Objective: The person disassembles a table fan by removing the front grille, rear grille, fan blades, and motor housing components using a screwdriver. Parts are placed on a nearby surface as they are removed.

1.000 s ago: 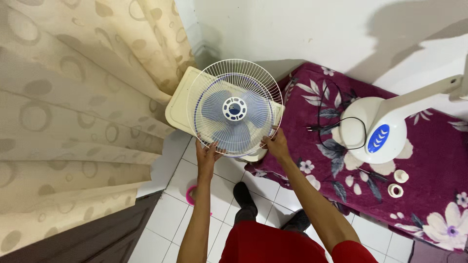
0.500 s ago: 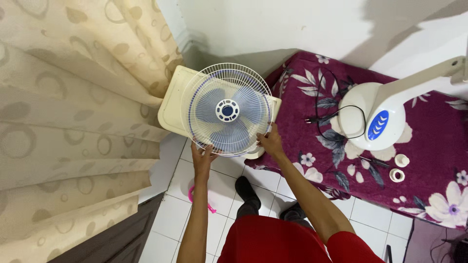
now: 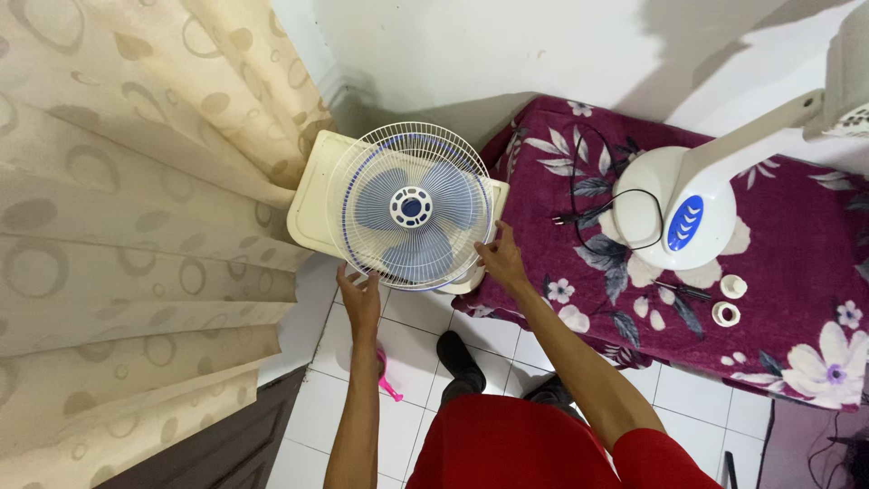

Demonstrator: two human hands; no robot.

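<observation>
The left hand (image 3: 360, 297) and right hand (image 3: 501, 256) each curl fingers around the lower rim of the white fan guard (image 3: 412, 206), above the cream stool (image 3: 312, 204).

Curtain (image 3: 136, 226) crowds left; bed (image 3: 778, 272) blocks right.

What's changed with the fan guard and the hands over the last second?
The white wire fan guard with its blue blades sits lower against the cream plastic surface than before. The left hand has slipped to just under the rim, fingers loosening; the right hand keeps its grip on the right edge. The fan base on the floral blanket stayed put.
</observation>
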